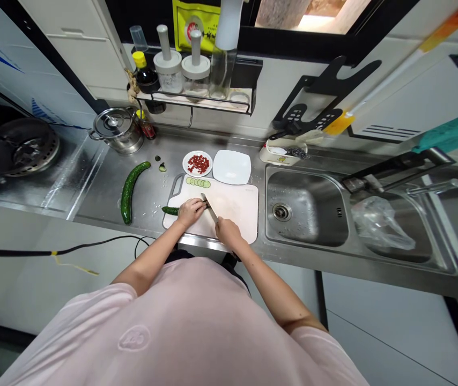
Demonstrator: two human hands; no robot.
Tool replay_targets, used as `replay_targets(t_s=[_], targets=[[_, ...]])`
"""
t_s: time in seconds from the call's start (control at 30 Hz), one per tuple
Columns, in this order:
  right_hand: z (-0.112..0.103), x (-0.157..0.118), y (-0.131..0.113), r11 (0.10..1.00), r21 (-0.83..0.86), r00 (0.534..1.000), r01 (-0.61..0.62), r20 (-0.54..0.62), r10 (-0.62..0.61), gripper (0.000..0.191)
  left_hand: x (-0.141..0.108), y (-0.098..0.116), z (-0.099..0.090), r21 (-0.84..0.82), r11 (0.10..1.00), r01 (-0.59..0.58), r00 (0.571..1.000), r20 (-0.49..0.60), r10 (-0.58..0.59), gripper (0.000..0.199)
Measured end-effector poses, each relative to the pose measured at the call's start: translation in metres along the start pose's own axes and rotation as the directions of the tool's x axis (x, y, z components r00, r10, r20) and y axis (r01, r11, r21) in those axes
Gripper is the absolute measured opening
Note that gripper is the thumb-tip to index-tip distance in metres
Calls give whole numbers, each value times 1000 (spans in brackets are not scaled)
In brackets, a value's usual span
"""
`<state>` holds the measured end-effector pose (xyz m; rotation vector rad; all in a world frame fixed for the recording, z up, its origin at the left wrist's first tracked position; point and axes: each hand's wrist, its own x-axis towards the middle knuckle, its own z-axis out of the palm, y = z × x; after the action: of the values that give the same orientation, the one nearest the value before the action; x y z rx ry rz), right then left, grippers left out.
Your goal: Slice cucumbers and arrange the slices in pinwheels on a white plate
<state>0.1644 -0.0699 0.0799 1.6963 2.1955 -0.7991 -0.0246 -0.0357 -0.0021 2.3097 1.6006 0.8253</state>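
On the white cutting board (233, 206) lies a dark green cucumber (170, 210), partly covered by my left hand (191, 213), whose fingers are closed over it. My right hand (228, 233) grips the handle of a kitchen knife (211, 208). Its blade slants up and left, close to my left fingertips at the cucumber's right end. A row of thin cucumber slices (198, 183) rests along the board's upper left edge. To the left, on the steel counter, is a whole curved cucumber (131, 190). Small cucumber end pieces (162, 167) lie above the board.
Behind the board stand a plate of chopped red pieces (198, 163) and a white square plate (231, 166). A steel sink (307, 209) adjoins on the right. Back left is a lidded pot (117, 129); a wok (17, 145) sits farther left. A wall rack (197, 102) holds jars.
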Motion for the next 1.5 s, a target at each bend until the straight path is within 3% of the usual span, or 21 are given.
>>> replay_targets(t_s=[0.6,1.03,1.5], targets=[[-5,40,-20,999,40,998,9,-69,-7,29,0,2,-1,-22,1000,14,1000,12,-13,21],[6,-11,3,1000,16,1000,-16,-3,16,25,1,3,-2,-19,1000,13,1000,1,-13,20],[3,9,-6,1000,13,1000,-26,13,25,27,1,3,-1,-15,999,32,999,5,-31,20]])
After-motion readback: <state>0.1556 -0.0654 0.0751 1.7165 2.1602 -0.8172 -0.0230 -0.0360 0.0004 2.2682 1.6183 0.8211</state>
